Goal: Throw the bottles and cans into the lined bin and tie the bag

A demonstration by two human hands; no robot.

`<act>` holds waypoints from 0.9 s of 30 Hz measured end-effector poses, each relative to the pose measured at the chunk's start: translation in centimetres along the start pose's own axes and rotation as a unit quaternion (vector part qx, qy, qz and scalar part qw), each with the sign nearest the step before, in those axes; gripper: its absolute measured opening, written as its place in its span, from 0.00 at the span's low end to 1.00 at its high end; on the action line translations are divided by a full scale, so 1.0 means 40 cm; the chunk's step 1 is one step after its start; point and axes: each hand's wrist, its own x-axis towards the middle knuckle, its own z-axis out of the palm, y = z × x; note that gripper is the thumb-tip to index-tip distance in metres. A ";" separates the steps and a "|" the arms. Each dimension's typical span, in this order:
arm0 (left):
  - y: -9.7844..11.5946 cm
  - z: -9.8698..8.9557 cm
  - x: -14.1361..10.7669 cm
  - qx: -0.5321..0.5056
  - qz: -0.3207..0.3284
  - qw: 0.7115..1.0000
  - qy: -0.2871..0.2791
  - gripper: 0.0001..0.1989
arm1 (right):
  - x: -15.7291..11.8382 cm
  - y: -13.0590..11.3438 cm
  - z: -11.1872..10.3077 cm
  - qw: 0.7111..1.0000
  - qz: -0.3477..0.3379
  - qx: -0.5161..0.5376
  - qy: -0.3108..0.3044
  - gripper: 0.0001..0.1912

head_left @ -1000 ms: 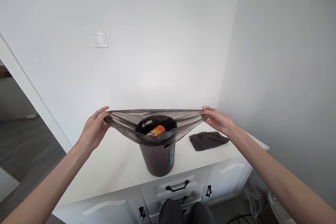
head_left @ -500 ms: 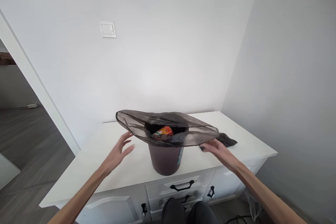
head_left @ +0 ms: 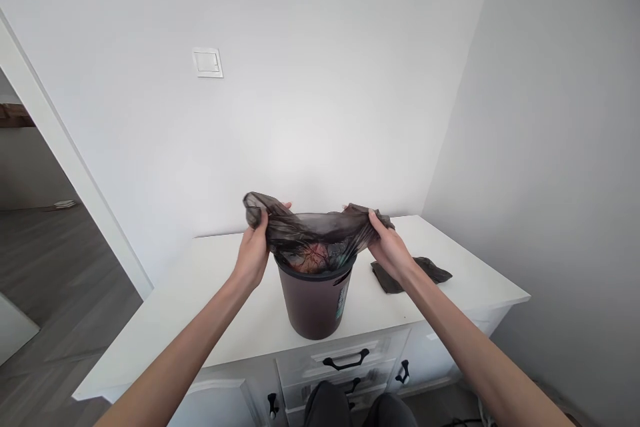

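A dark purple-brown trash bin (head_left: 313,303) stands upright on a white cabinet top. Its dark, see-through trash bag (head_left: 320,227) is gathered upward above the rim, and an orange-red item shows dimly through the film. My left hand (head_left: 254,243) is closed around the bag's left side, thumb in front, fingers behind. On the right side, my right hand (head_left: 387,243) grips the bag the same way. Both hands are slightly above the bin's rim. Behind my right forearm, a second folded dark bag (head_left: 433,270) lies on the cabinet top.
The white cabinet (head_left: 230,320) has drawers and doors with black handles (head_left: 346,359). A light switch (head_left: 207,63) is on the wall behind. To the left is a doorway with grey flooring (head_left: 70,267). My knees (head_left: 327,403) are close to the drawers.
Both hands have moved inward and up from beside the bin and taken hold of the bag. Its wide-spread opening is now drawn together and lifted, uncovering the bin's front rim.
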 end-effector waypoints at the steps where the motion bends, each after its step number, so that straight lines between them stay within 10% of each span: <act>1: 0.003 0.002 0.002 -0.047 -0.011 0.999 0.017 0.22 | 0.001 -0.008 0.001 1.000 -0.016 0.020 -0.013 0.20; 10: 0.056 0.035 0.030 -0.269 -0.036 0.960 0.072 0.11 | 0.028 -0.062 -0.012 0.986 -0.043 0.150 -0.050 0.13; 18: 0.082 0.070 0.011 -0.037 0.069 0.997 -0.016 0.08 | 0.058 -0.112 0.072 0.988 -0.082 -0.048 -0.122 0.21; 22: 0.073 0.093 0.016 0.235 0.110 0.964 -0.061 0.22 | 0.066 -0.115 0.149 0.919 -0.153 -0.301 -0.202 0.20; 27: 0.061 0.112 0.013 0.261 0.148 0.952 -0.062 0.15 | 0.065 -0.094 0.203 0.830 -0.191 -0.474 -0.225 0.16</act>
